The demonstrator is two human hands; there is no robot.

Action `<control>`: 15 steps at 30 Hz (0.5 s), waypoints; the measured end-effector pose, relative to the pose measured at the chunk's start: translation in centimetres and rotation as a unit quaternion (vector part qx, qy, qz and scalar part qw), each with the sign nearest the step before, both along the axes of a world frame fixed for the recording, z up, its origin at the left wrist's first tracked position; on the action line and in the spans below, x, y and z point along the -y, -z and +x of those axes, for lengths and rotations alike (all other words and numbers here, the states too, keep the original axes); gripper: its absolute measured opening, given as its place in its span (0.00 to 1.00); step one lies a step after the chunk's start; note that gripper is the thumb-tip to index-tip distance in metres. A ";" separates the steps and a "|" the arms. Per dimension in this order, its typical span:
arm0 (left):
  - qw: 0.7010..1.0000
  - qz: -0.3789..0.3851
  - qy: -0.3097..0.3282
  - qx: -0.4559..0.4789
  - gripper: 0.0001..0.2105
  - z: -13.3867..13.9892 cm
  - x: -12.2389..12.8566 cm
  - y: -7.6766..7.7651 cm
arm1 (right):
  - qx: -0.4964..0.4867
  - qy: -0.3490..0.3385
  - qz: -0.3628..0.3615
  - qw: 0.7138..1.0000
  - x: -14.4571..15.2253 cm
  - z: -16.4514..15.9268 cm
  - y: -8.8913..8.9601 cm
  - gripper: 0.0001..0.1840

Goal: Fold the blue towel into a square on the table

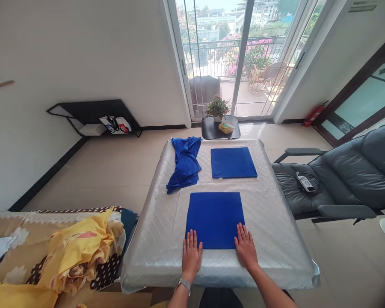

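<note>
A flat blue cloth (215,218), folded into a rectangle, lies on the table close to me. My left hand (191,253) rests flat on its near left corner, fingers stretched out and pointing away from me. On the near right corner lies my right hand (245,246), also flat with its fingers extended. Beyond this cloth, to the right, is a second folded blue cloth (233,162) with a small white tag at its near edge. A crumpled blue cloth (185,162) lies loosely at the table's far left.
A shiny silvery cover (272,231) spans the table. Right of it stands a grey armchair (346,175) holding a power strip (305,183). At left, a yellow cloth (80,244) lies on patterned bedding. Past the far edge, a black side table (208,131) carries a potted plant (217,107).
</note>
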State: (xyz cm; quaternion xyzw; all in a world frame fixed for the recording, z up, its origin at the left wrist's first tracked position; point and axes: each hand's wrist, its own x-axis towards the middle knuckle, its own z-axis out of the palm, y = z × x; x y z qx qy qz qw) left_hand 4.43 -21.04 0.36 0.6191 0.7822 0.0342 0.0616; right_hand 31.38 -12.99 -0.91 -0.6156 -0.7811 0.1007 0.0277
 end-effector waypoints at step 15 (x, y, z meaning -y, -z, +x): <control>0.998 0.049 -0.008 0.048 0.27 -4.2 -0.2 -0.8 | -0.188 0.185 0.017 0.964 6.3 4.8 -3.7 0.30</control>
